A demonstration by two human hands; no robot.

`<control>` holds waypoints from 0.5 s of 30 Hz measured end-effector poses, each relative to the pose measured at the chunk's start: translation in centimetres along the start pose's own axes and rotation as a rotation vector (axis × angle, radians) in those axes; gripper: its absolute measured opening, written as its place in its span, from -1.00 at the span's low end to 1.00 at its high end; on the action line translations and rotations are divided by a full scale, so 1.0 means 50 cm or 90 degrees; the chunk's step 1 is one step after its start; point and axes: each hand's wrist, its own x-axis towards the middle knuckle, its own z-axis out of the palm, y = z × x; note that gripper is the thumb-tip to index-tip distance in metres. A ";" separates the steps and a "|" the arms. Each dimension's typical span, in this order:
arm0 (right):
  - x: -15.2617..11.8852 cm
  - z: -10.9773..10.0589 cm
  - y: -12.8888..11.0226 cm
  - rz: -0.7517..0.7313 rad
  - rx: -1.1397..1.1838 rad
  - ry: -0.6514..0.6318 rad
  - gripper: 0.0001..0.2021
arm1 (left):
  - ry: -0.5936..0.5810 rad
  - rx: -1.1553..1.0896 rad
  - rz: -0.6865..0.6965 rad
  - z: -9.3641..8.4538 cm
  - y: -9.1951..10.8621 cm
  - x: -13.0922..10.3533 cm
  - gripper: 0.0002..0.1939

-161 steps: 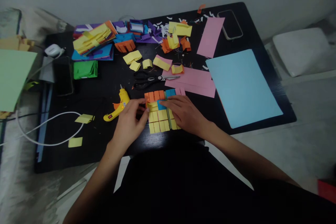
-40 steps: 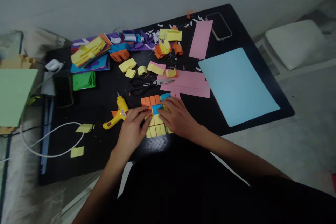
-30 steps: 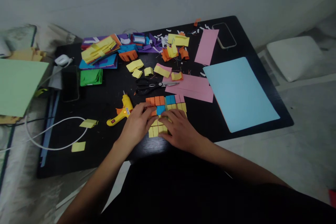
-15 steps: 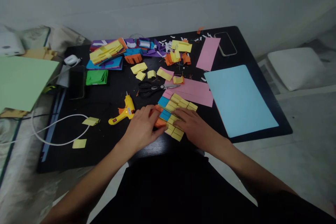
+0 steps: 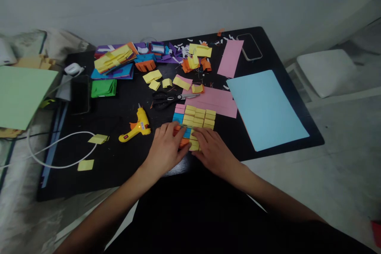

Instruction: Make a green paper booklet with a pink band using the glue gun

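Note:
A panel of folded paper blocks (image 5: 199, 117), mostly yellow with pink, blue and orange pieces along its left side, lies near the front edge of the table. My left hand (image 5: 166, 145) grips its lower left part, fingers curled over the orange and blue pieces and thumb near the bottom edge. On the lower right, my right hand (image 5: 214, 149) holds the yellow blocks with fingers bent. Both hands hide part of the panel. A yellow glue gun (image 5: 137, 126) lies left of my left hand, and black-handled scissors (image 5: 166, 98) rest just beyond the panel.
Pink paper sheets (image 5: 218, 102) and a light blue sheet (image 5: 268, 111) lie to the right. Folded papers (image 5: 114, 57), a green bundle (image 5: 104, 88) and scraps line the back. A phone (image 5: 80, 94) and white cable (image 5: 64, 166) are on the left. A white stool (image 5: 326, 71) stands beyond the table.
The panel has turned from a slant to nearly square with me. My right hand has shifted left and lower on it, closer to my left hand. The view has moved slightly.

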 end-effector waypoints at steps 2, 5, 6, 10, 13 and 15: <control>0.003 -0.003 0.002 0.004 0.010 -0.001 -0.52 | 0.013 -0.057 0.035 0.006 -0.002 0.000 -0.63; 0.007 -0.010 0.006 0.001 0.014 -0.006 -0.51 | 0.017 -0.105 0.058 0.014 -0.006 -0.002 -0.66; 0.008 -0.012 0.007 -0.002 0.014 -0.007 -0.51 | 0.018 -0.111 0.056 0.015 -0.007 -0.003 -0.65; 0.006 -0.017 0.013 -0.008 0.018 -0.002 -0.50 | 0.034 -0.144 0.059 0.014 -0.012 -0.007 -0.58; 0.003 -0.019 0.016 -0.015 0.019 0.010 -0.54 | 0.046 -0.174 0.089 0.011 -0.018 -0.008 -0.58; 0.000 -0.022 0.018 -0.021 0.022 0.014 -0.60 | 0.043 -0.183 0.109 0.008 -0.022 -0.007 -0.59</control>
